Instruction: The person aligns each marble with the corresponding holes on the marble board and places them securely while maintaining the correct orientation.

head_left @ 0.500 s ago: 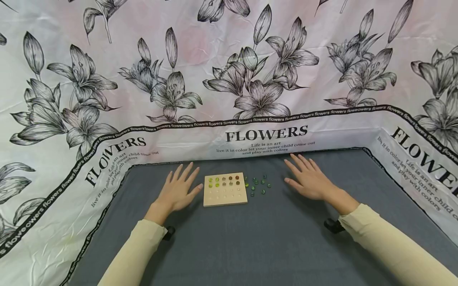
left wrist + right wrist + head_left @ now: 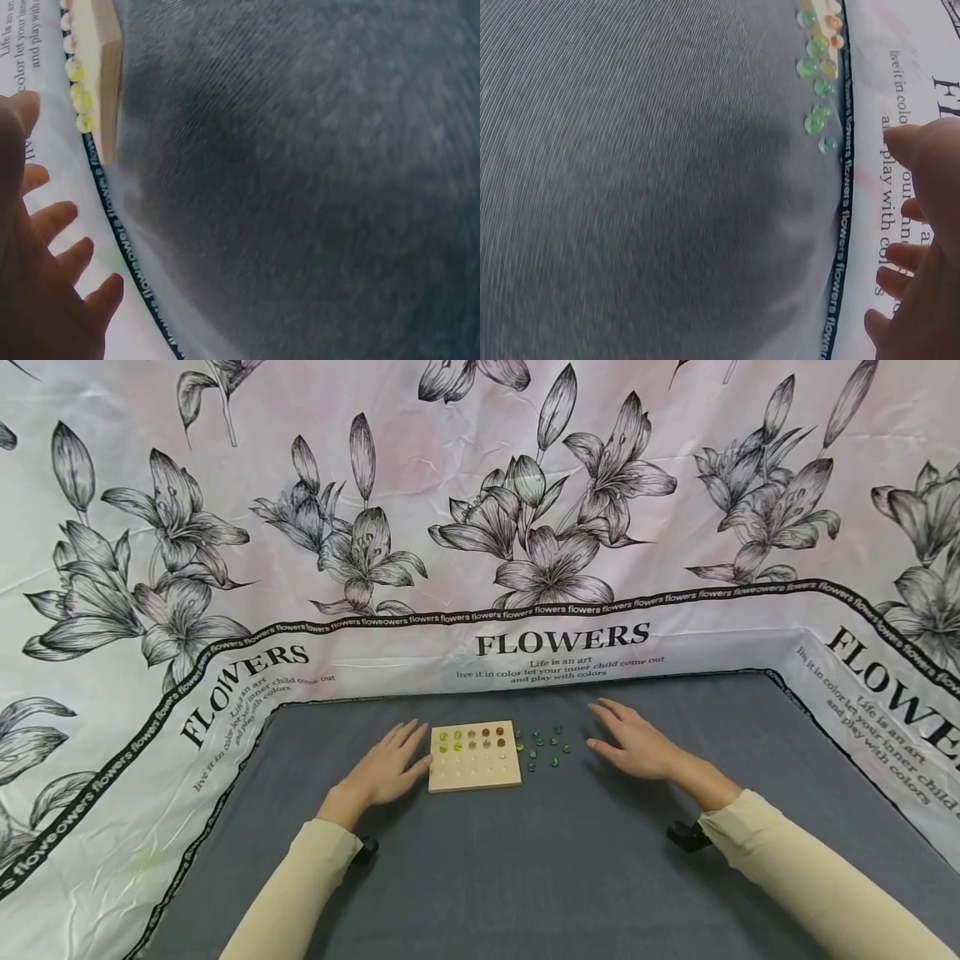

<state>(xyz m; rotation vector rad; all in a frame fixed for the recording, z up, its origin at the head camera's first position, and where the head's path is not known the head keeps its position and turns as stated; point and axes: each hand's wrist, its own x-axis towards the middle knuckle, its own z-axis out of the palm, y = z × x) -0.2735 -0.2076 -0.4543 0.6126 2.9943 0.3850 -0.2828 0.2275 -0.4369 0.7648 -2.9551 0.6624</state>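
A pale wooden board (image 2: pixel 474 781) with rows of round hollows lies on the grey cloth; its two far rows hold yellow-green, clear and brownish marbles, and the nearer hollows look bare. Loose green marbles (image 2: pixel 554 762) are scattered just right of the board, also in the right wrist view as green marbles (image 2: pixel 815 124). The left hand (image 2: pixel 384 770) is at the board's left edge, fingers extended, holding nothing; whether its thumb touches the board I cannot tell. To the right of the loose marbles hovers the right hand (image 2: pixel 637 745), fingers spread and without anything in them.
Grey cloth (image 2: pixel 495 868) covers the table. Behind and along both sides hangs a white curtain (image 2: pixel 405 656) with printed flowers and lettering. A dark wrist-camera mount (image 2: pixel 686 837) sticks out below the right sleeve, and another mount (image 2: pixel 366 850) below the left one.
The left hand has moved right, close to the board, and lowered. The right hand has shifted slightly left, nearer the loose marbles, its fingers less raised. Board and marbles stay as they were.
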